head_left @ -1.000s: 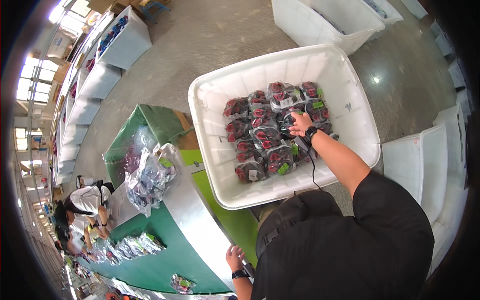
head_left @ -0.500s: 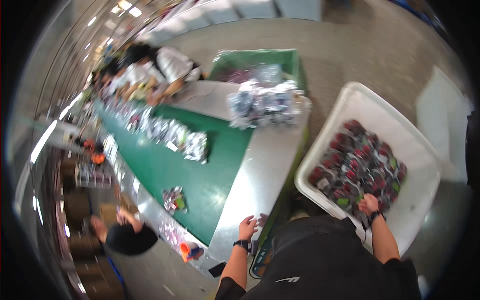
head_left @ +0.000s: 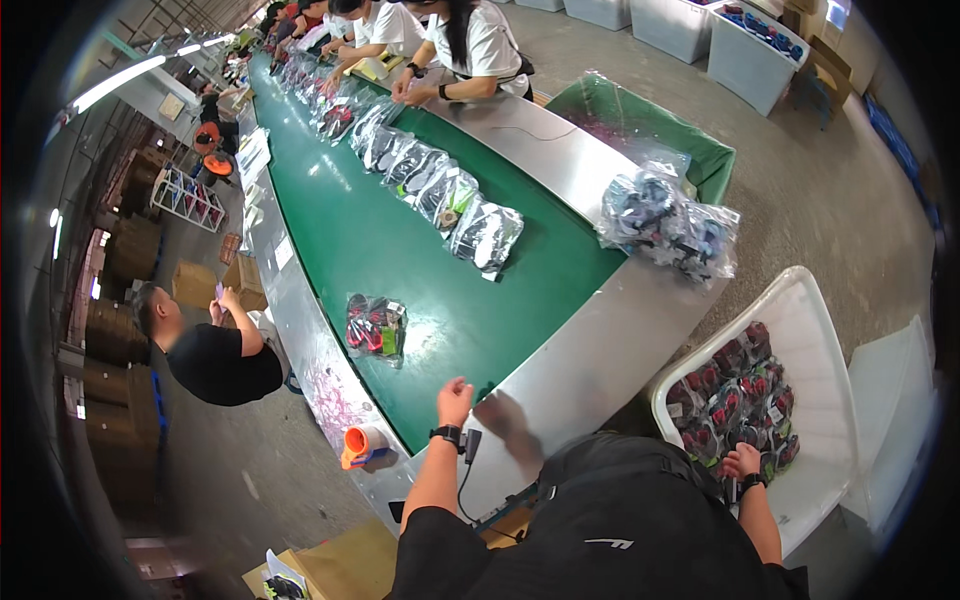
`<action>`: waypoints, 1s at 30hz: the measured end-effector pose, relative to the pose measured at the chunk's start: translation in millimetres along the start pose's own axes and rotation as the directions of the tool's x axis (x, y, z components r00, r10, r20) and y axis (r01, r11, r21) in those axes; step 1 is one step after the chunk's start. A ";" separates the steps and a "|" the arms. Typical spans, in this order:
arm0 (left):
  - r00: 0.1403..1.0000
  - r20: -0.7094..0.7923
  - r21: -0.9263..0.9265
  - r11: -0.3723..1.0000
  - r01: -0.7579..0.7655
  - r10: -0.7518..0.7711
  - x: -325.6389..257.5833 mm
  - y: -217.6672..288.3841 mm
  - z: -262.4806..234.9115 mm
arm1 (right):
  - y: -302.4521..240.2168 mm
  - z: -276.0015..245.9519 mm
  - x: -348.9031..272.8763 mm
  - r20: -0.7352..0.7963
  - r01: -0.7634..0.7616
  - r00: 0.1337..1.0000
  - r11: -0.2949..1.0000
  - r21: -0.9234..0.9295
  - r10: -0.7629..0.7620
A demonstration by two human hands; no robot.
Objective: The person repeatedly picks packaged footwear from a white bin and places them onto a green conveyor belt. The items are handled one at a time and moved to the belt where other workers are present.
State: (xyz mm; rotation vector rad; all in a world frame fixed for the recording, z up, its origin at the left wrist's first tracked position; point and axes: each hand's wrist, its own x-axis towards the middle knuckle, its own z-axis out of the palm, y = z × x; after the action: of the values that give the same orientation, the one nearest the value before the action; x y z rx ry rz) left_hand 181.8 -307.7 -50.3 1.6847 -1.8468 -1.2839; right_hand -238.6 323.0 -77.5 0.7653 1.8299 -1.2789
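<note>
Since my left hand (head_left: 455, 403) looks slack, empty, right hand (head_left: 741, 461) unreadable, I'd grasp the ten-o'clock bagged bundle (head_left: 376, 328) around its middle.

A scuffed grey floor (head_left: 800, 190) stretched around a long green-topped table (head_left: 310, 200) with shiny metal borders. Pale plastic bins (head_left: 740, 72) lined the upper right; a white rack (head_left: 185, 200) and cardboard boxes (head_left: 193, 284) stood at left. Overhead, a tube light (head_left: 120, 85) glowed bright white.

head-worn fisheye view, downward over both hands (head_left: 455, 402) (head_left: 741, 461)
</note>
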 end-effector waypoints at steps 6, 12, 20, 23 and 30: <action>0.930 -0.363 0.278 0.960 0.041 0.066 80.2 -6.6 -83.0 | -40.8 63.0 -46.3 0.117 0.080 0.990 0.996 -0.028 -0.076; 0.807 -0.562 0.412 0.907 0.086 0.179 154.3 -14.3 -166.1 | -71.4 105.1 -100.0 0.132 0.165 0.982 0.953 -0.255 -0.134; 0.893 -0.384 0.128 0.944 0.302 -0.234 230.7 -57.5 -209.0 | -89.1 146.6 -127.0 0.131 0.177 0.982 0.900 -0.398 -0.135; 0.904 -0.251 -0.090 0.939 0.333 -0.345 234.3 -64.8 -196.5 | -93.5 162.6 -131.4 0.143 0.196 0.979 0.862 -0.467 -0.145; 0.924 -0.169 -0.472 0.851 0.230 -0.343 204.0 -21.1 -129.8 | -101.8 187.1 -142.7 0.208 0.238 0.967 0.821 -0.519 -0.149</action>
State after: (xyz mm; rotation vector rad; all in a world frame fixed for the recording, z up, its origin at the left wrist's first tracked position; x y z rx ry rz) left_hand 241.4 -542.6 -61.8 1.8003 -1.0761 -1.3996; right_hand -199.7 106.6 54.3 0.1609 2.0335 -0.8324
